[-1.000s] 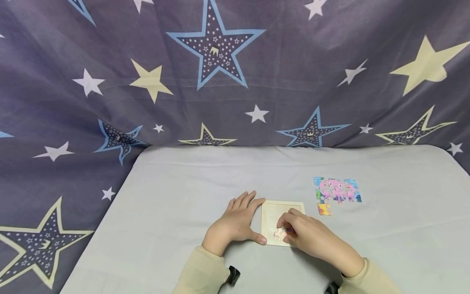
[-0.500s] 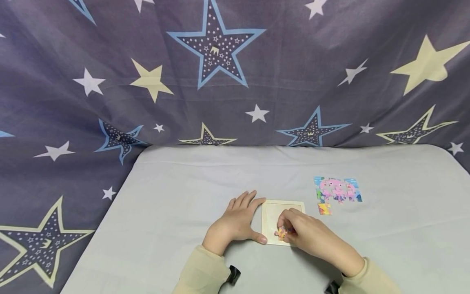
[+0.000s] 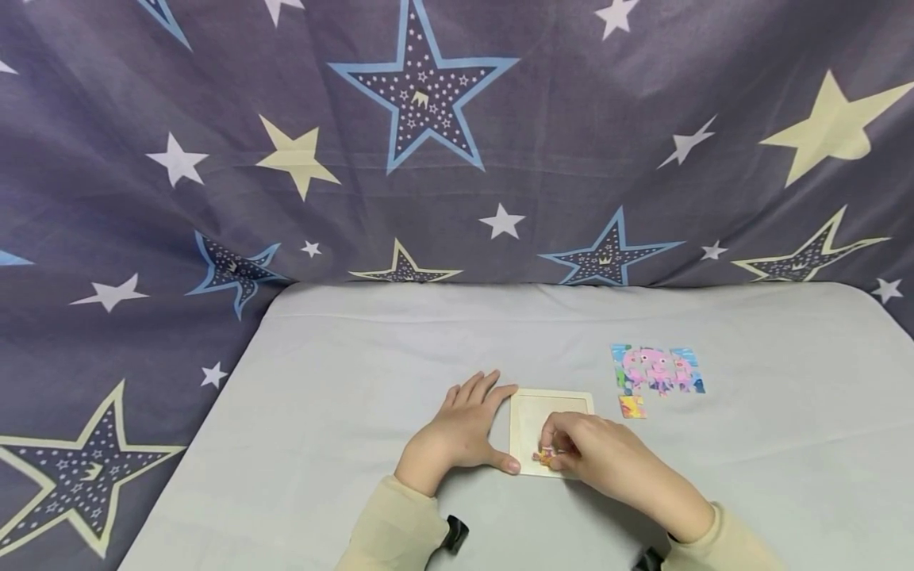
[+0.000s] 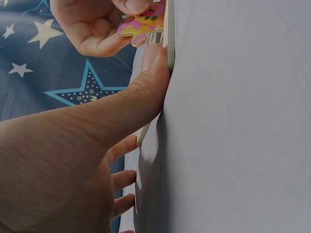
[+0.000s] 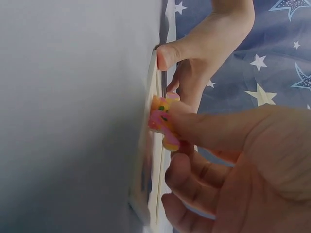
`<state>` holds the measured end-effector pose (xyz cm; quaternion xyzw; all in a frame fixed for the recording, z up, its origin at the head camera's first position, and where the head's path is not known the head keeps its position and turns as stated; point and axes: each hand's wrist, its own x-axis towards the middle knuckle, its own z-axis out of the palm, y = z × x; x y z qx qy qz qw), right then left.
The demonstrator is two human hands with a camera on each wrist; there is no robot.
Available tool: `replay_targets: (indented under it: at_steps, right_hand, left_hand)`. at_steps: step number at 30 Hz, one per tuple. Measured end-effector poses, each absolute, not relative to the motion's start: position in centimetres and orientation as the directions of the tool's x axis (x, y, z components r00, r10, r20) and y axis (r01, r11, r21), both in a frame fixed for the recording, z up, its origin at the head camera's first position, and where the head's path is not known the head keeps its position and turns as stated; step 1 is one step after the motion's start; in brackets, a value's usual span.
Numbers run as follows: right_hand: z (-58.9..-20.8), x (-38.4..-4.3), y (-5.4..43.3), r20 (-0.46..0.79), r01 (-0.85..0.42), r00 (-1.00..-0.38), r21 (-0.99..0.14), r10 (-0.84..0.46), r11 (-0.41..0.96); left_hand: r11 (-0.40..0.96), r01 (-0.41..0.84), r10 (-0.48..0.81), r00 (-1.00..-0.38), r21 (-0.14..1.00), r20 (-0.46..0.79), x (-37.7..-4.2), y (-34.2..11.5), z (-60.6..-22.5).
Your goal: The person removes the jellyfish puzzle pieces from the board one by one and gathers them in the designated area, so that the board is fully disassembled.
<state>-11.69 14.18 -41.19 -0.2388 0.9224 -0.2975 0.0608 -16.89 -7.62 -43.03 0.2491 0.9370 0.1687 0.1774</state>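
Note:
My left hand (image 3: 457, 428) lies spread on the table at the left side of a shallow wooden puzzle tray (image 3: 524, 420). Its thumb rests on the tray's near left corner, and the index finger touches the far left corner. Over the tray's near part, my right hand (image 3: 600, 456) pinches a yellow and pink jigsaw piece (image 5: 164, 119) between thumb and fingers. That piece is tilted at the tray's near edge; whether it touches the tray floor I cannot tell. In the right wrist view a blurred dark patch (image 5: 147, 167) shows inside the tray, its kind unclear.
Right of the tray, several joined jigsaw pieces (image 3: 657, 366) show a pink face on blue. Just below their left end lies a yellow and orange piece (image 3: 631, 407). A pale cloth covers the table (image 3: 321, 381), and a star-patterned curtain (image 3: 400, 198) hangs behind it.
The piece in my right hand has turned and tilted, its visible colours going from pale pink to yellow and orange. My right hand has dipped slightly; the left has stayed in place.

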Motion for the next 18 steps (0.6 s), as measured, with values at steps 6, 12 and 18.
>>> replay_targets:
  at_steps: [6, 12, 18]
  right_hand:
    - [-40.6, -11.7, 14.3, 0.017, -0.391, -0.885, -0.57, -0.465, 0.723]
    - [-40.0, -11.9, 14.8, 0.0, -0.341, -0.911, -0.562, -0.412, 0.753]
    - [-39.3, -12.3, 15.5, -0.035, -0.278, -0.934, -0.556, -0.357, 0.783]
  left_hand:
    - [0.822, 0.406, 0.524, -0.813, 0.399, -0.253, -16.9, -7.6, -43.0]
    - [0.818, 0.39, 0.525, -0.807, 0.423, -0.271, -16.6, -7.6, -42.0]
    - [0.815, 0.389, 0.528, -0.803, 0.431, -0.275, -16.5, -7.5, -41.6]
